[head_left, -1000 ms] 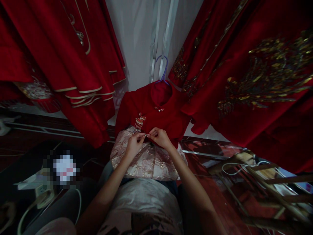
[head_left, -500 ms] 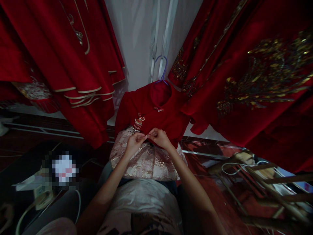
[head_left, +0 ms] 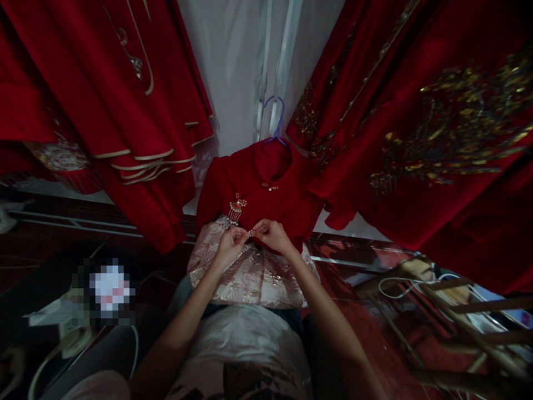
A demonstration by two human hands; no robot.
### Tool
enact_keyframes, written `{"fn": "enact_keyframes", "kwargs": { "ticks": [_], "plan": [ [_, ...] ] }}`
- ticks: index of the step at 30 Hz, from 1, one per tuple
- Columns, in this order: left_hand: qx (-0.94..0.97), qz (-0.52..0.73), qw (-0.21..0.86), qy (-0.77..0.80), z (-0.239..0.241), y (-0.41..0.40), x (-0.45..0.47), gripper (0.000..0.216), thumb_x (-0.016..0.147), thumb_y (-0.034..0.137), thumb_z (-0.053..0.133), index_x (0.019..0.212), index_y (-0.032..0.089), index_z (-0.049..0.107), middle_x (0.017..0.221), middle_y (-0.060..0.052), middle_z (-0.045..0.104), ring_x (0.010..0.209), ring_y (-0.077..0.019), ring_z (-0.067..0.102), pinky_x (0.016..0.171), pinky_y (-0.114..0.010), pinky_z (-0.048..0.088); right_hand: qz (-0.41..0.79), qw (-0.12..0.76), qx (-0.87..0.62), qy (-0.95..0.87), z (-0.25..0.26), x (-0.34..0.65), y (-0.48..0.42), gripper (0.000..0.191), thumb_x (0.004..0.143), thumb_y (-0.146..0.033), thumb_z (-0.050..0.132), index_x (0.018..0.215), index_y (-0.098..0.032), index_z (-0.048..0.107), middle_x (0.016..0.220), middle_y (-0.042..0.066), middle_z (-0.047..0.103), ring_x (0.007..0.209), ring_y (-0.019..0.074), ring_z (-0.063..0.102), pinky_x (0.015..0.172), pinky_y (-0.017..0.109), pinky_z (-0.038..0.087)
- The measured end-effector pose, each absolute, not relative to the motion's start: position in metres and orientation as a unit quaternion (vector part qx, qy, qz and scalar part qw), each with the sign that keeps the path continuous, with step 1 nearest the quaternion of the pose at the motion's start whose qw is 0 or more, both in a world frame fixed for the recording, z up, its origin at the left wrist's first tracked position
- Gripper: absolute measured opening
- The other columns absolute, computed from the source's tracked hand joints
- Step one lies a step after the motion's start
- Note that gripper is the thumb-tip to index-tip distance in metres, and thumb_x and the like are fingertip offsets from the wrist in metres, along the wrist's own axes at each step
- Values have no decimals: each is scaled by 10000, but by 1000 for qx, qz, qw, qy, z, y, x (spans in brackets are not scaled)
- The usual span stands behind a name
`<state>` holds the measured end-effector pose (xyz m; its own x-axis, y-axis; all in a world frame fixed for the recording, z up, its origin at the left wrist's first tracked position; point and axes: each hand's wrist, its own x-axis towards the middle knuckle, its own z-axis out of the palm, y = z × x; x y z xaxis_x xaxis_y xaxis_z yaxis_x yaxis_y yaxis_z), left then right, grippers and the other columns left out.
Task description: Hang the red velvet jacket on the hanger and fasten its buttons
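Note:
A red dress (head_left: 275,208) with a pale brocade skirt (head_left: 266,278) lies across my lap, its top on a purple hanger (head_left: 278,125). At its waist, my left hand (head_left: 231,243) and my right hand (head_left: 271,234) meet, the fingertips of each pinched together. Between them shows a small beaded ornament (head_left: 250,234), partly covered by the fingers. A tasselled brooch (head_left: 237,206) sits on the chest just above my left hand. Another beaded ornament (head_left: 270,186) lies below the collar.
Red garments (head_left: 154,128) hang at the left. More red garments (head_left: 441,205) with gold sequins hang at the right. A wooden stool (head_left: 400,311) with a white cable is at the lower right. At the lower left are a power strip (head_left: 77,339) and a blurred-out bright patch.
Both hands stay at the waist of the dress with only slight finger movement. The beaded ornament between the fingertips shows a little more clearly.

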<state>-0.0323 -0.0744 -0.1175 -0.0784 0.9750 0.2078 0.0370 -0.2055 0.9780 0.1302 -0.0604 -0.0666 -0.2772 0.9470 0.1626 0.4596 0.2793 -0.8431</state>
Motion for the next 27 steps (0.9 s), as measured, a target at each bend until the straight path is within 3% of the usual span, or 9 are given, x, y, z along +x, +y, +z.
{"fn": "enact_keyframes", "kwargs": {
  "ticks": [6, 9, 13, 21, 27],
  "plan": [
    [511, 578, 444, 455, -106, -72, -34, 283, 670, 384, 735, 827, 158, 667, 802, -47, 705, 731, -140, 646, 721, -270, 527, 413, 339, -437, -724, -57, 144, -60, 156, 748, -280, 698, 815, -145, 659, 776, 44, 713, 702, 124, 657, 684, 239, 522],
    [488, 594, 473, 430, -89, -67, -35, 343, 724, 415, 703, 967, 175, 675, 1028, -82, 705, 864, -160, 659, 787, -295, 540, 455, 312, -395, -735, -44, 158, -62, 219, 747, -339, 701, 823, -139, 655, 771, 42, 707, 701, 124, 647, 683, 248, 522],
    [435, 623, 547, 352, -70, -53, -28, 355, 787, 428, 650, 1063, 205, 654, 1305, -98, 595, 1102, -198, 617, 919, -352, 514, 469, 301, -383, -737, -25, 172, -66, 243, 741, -359, 707, 824, -140, 644, 768, 39, 700, 687, 119, 638, 670, 253, 519],
    [314, 629, 612, 363, -60, -37, -18, 303, 750, 366, 722, 962, 157, 666, 1187, -111, 666, 1020, -183, 655, 926, -330, 507, 470, 318, -376, -733, -14, 181, -70, 187, 748, -315, 695, 832, -156, 644, 786, 31, 702, 708, 113, 643, 682, 244, 507],
    [316, 640, 603, 356, -52, -31, -12, 269, 752, 343, 721, 957, 175, 672, 1179, -75, 672, 998, -154, 655, 902, -292, 506, 479, 304, -383, -729, -10, 189, -71, 183, 748, -317, 693, 825, -159, 642, 763, 17, 693, 677, 102, 627, 658, 235, 498]
  ]
}}
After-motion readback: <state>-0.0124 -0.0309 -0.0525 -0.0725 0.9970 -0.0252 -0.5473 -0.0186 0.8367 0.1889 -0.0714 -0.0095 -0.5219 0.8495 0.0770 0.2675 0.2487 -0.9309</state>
